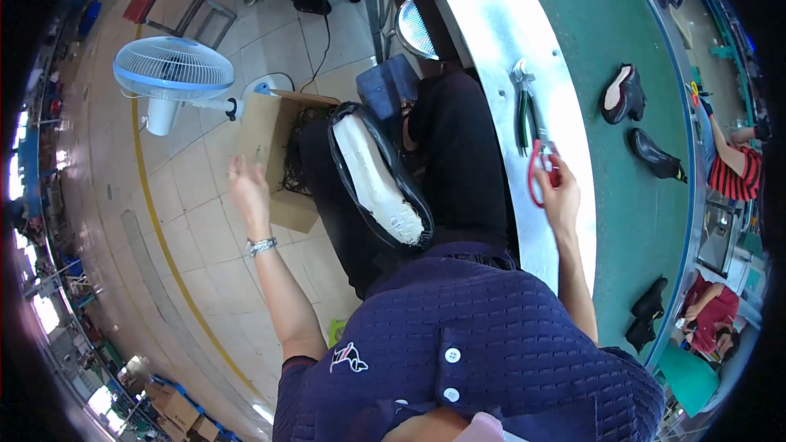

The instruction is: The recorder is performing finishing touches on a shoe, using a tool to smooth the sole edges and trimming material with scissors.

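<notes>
2 bare hands are out to either side of a black shoe lying sole-up on the lap, its pale insole rough and oval. Left hand hangs empty, fingers loosely spread, above a brown cardboard box. Right hand grips red-handled scissors on the shiny metal ledge, just below dark-handled pliers.

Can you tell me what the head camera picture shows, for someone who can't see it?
Seen from above, a seated person's right hand reaches red-handled scissors on a metal bench edge, beside pliers. A black shoe, white sole up, rests on their lap, and the left hand is raised, open and empty, over a cardboard box.
</notes>
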The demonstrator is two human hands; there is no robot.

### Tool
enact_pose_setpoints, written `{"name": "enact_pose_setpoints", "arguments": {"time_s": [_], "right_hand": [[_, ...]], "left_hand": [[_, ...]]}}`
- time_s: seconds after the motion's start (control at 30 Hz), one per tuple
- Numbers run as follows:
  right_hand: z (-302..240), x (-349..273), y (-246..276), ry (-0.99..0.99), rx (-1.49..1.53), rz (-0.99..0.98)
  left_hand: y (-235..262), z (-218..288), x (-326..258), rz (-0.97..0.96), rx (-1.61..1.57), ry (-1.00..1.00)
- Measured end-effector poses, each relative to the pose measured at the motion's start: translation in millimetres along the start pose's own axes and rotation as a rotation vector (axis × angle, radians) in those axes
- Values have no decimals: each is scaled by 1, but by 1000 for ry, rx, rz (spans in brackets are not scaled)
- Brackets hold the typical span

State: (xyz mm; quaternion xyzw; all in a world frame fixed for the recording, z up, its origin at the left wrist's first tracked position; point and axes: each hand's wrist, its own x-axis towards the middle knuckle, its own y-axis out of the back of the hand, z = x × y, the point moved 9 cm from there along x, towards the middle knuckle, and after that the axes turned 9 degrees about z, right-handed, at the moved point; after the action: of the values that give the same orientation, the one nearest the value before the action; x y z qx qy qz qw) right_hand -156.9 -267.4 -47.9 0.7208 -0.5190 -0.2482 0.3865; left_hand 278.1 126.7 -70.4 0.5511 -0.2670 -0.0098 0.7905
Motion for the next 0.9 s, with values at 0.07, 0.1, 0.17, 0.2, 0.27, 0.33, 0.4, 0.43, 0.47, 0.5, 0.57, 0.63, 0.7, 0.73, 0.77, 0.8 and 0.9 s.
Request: {"name": "enact_pose_setpoints", "arguments": {"time_s": [0.07, 0.1, 0.17, 0.2, 0.27, 0.33, 0.4, 0.43, 0.47, 0.5, 0.57, 0.63, 0.7, 0.73, 0.77, 0.8, 0.9], "right_hand": [[33, 9, 21, -91, -174, 87], [44, 10, 26, -115, -284, 68], [72, 11, 35, -162, -403, 60], [80, 11, 34, -113, -440, 71], [62, 15, 27, -21, -482, 71], [49, 32, 14, 68, -375, 158], [19, 53, -6, 111, -221, 164], [-2, 63, -18, 179, -170, 192], [-22, 72, -32, 251, -112, 217], [-29, 83, -51, 243, -150, 186], [-30, 93, -76, 206, -252, 140], [-15, 102, -89, 155, -304, 128], [-1, 108, -97, 163, -300, 117], [2, 112, -97, 171, -306, 88], [7, 116, -95, 157, -207, 46], [12, 120, -89, 157, -205, 55], [-10, 103, -79, -318, 426, -365]], "left_hand": [[-29, 5, -14, -208, 122, -8], [-28, 16, -17, -208, 125, -9], [16, 97, -4, 12, -320, -44], [30, 132, -8, -7, -383, -238], [53, 196, -25, -80, -504, -588], [59, 259, -45, -239, -504, -897], [50, 290, -45, -270, -517, -962], [41, 301, -45, -278, -556, -939], [32, 309, -46, -285, -587, -912], [25, 319, -49, -283, -626, -923], [3, 332, -33, -437, -637, -803], [-19, 336, -11, -686, -645, -616], [-27, 338, 11, -730, -716, -599], [-33, 337, 19, -765, -704, -569], [-31, 339, 27, -677, -752, -605], [-34, 340, 31, -670, -754, -613], [-37, 328, 46, -404, -709, -618]]}}
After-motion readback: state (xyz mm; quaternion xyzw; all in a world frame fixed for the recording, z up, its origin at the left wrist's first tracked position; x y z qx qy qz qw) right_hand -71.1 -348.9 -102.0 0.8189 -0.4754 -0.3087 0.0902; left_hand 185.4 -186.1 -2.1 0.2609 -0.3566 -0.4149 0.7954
